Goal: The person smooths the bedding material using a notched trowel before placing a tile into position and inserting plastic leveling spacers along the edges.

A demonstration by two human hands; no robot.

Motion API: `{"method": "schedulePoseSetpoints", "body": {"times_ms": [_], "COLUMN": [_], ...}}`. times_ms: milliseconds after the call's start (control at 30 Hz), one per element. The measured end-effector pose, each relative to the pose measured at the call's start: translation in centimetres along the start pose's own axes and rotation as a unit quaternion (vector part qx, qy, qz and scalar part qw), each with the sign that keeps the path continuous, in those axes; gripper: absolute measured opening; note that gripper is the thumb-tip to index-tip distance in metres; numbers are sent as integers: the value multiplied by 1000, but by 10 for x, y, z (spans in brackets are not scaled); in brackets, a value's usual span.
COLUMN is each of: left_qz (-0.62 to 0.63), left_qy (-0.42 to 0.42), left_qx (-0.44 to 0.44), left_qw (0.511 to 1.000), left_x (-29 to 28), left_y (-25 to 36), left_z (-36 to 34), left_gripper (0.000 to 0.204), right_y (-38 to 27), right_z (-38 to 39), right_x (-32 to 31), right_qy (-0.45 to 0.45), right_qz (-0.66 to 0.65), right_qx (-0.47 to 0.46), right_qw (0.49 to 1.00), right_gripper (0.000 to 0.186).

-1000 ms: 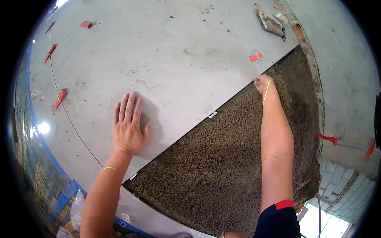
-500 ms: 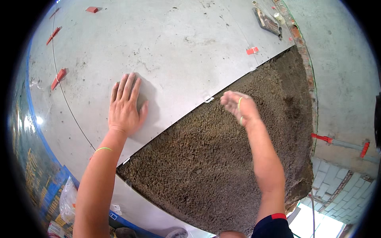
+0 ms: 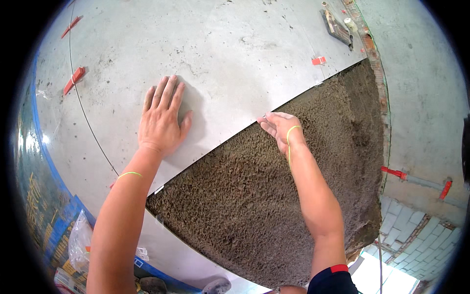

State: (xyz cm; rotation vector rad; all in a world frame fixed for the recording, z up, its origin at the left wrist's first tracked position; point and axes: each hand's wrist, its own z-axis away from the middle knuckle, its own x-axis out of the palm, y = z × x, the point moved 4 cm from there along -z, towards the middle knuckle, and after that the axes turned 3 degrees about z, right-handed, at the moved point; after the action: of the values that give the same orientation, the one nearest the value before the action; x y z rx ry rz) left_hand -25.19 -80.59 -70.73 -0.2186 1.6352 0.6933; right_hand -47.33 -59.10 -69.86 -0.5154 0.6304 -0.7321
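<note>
My left hand (image 3: pixel 162 122) lies flat on a large grey tile (image 3: pixel 235 63), fingers stretched and a little spread. My right hand (image 3: pixel 284 130) pinches a small tile leveling clip at the tile's slanting edge; the fingers mostly hide the clip. Below that edge spreads a bed of brown, crumbly mortar (image 3: pixel 245 210). Another white leveling clip (image 3: pixel 159 189) sits farther down the same edge, near the bed's left corner. A thin green-yellow band circles each wrist.
Red leveling wedges (image 3: pixel 74 81) straddle the joint at left, and one red wedge (image 3: pixel 318 61) lies at upper right. A dark tray-like tool (image 3: pixel 336 28) rests at the far right corner. A plastic bag (image 3: pixel 80 242) lies at lower left. Red-ended pipe (image 3: pixel 394 172) runs at right.
My right hand has moved slightly left to the tile edge, and its fingers have closed on the clip there. The left hand stays flat on the tile; the view has shifted slightly.
</note>
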Motion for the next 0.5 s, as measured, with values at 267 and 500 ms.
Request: {"method": "schedulePoseSetpoints", "body": {"times_ms": [267, 500], "left_qz": [-21, -26], "left_qy": [11, 20], "left_qx": [4, 6], "left_qw": [1000, 999], "left_x": [-3, 0], "left_y": [1, 0], "left_z": [-1, 1], "left_gripper": [69, 66], "right_y": [-4, 4], "right_z": [-2, 28], "right_x": [-7, -29], "right_qy": [-16, 2], "right_qz": [60, 24], "right_qx": [3, -51], "right_qw": [998, 998], "right_gripper": [30, 34]}}
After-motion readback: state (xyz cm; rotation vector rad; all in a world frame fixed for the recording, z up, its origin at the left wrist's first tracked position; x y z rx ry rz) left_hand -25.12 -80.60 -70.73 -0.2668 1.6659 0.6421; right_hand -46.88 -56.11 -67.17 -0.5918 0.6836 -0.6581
